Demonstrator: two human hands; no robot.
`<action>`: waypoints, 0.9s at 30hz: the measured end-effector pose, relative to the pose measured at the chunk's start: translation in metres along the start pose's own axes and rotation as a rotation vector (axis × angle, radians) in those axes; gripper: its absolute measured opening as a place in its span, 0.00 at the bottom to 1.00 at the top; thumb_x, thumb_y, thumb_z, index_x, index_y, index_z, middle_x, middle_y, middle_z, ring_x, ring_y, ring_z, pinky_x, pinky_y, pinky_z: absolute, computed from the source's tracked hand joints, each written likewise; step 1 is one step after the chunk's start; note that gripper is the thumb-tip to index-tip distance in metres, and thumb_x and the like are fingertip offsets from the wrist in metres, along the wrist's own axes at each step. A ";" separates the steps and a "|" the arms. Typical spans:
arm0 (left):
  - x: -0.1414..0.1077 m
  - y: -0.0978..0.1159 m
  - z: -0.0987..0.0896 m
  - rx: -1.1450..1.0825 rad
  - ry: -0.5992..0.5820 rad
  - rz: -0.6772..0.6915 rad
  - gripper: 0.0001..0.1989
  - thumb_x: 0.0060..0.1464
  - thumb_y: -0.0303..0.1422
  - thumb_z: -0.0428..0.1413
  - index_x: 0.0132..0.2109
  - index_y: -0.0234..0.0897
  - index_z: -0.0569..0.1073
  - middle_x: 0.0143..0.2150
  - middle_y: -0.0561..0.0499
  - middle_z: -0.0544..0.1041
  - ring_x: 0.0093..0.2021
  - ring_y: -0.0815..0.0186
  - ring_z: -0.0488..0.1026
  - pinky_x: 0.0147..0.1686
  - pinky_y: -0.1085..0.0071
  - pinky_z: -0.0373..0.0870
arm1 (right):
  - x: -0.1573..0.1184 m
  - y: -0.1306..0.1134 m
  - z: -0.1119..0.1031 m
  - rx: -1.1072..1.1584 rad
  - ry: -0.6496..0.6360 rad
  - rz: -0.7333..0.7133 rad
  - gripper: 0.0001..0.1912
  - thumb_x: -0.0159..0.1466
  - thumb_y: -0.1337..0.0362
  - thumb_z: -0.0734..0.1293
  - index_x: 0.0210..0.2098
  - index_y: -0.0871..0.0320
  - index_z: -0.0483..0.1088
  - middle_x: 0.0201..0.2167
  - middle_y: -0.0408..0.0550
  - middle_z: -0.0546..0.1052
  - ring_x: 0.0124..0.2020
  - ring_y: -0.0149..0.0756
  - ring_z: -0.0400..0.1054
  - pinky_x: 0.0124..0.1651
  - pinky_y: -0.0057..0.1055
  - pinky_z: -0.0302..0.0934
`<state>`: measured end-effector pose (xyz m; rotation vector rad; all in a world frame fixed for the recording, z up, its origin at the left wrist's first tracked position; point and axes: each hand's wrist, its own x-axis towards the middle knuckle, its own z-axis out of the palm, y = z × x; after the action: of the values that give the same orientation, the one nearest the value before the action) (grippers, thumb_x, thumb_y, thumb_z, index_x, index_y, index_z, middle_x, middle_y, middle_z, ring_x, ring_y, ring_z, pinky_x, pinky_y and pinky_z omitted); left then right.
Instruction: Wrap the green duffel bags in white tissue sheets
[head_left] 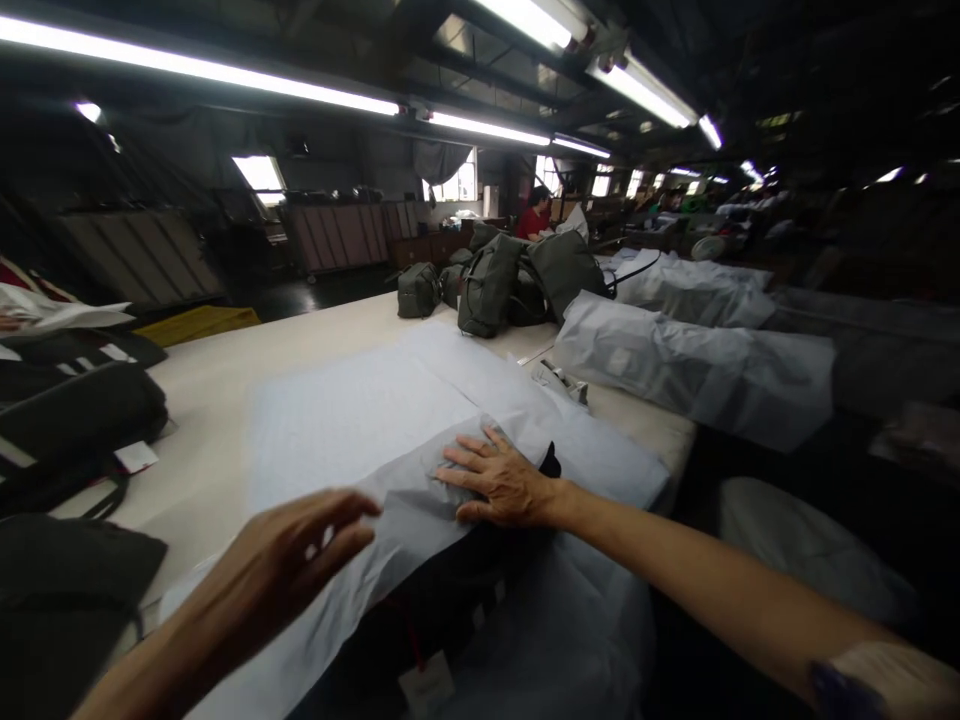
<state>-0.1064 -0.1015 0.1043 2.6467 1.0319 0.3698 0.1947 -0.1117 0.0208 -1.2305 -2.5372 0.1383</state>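
In the head view, the right hand lies palm down on a thin white sheet, over one end of a dark bag at the near side of the tabletop. Pressing well here probably calls for a flat palm and light, even weight, since paper this thin looks likely to crease or tear under a fingertip. The loose edge across the bag seems best guided with the whole hand, with care that the white tag hanging on a red cord does not catch or fold.

The right arm reaches in from the lower right, nearly straight; its fingers are spread and point left, gripping nothing. The left hand is raised by the sheet's near-left part, blurred, its fingers loosely bent and a modest gap between them and the thumb; nothing shows in its grasp. Whether it brushes the paper, I cannot tell. More dark bags sit at the far side, and a white-wrapped bundle lies to the right.
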 end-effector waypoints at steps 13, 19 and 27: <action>0.082 0.004 0.107 0.374 -0.015 0.260 0.34 0.62 0.52 0.46 0.69 0.46 0.49 0.70 0.43 0.54 0.69 0.53 0.53 0.64 0.50 0.53 | -0.051 0.077 -0.015 0.182 0.305 0.743 0.26 0.69 0.51 0.57 0.60 0.60 0.65 0.60 0.59 0.68 0.63 0.46 0.60 0.64 0.48 0.56; 0.083 0.002 0.105 0.406 -0.057 0.238 0.36 0.62 0.53 0.46 0.70 0.48 0.44 0.71 0.46 0.51 0.70 0.54 0.50 0.65 0.51 0.50 | -0.089 0.066 0.002 0.161 0.460 0.569 0.29 0.70 0.48 0.56 0.65 0.54 0.57 0.68 0.54 0.54 0.70 0.46 0.44 0.69 0.53 0.42; 0.087 0.018 0.086 0.289 -0.166 0.270 0.30 0.62 0.50 0.48 0.67 0.45 0.57 0.70 0.46 0.57 0.69 0.54 0.53 0.66 0.52 0.52 | -0.047 0.071 -0.024 0.061 0.405 0.356 0.29 0.61 0.53 0.70 0.57 0.61 0.67 0.60 0.60 0.67 0.64 0.48 0.58 0.67 0.47 0.49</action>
<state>-0.0042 -0.0683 0.0425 3.0240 0.7247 0.0521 0.2829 -0.1056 0.0163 -1.5017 -1.9475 0.0390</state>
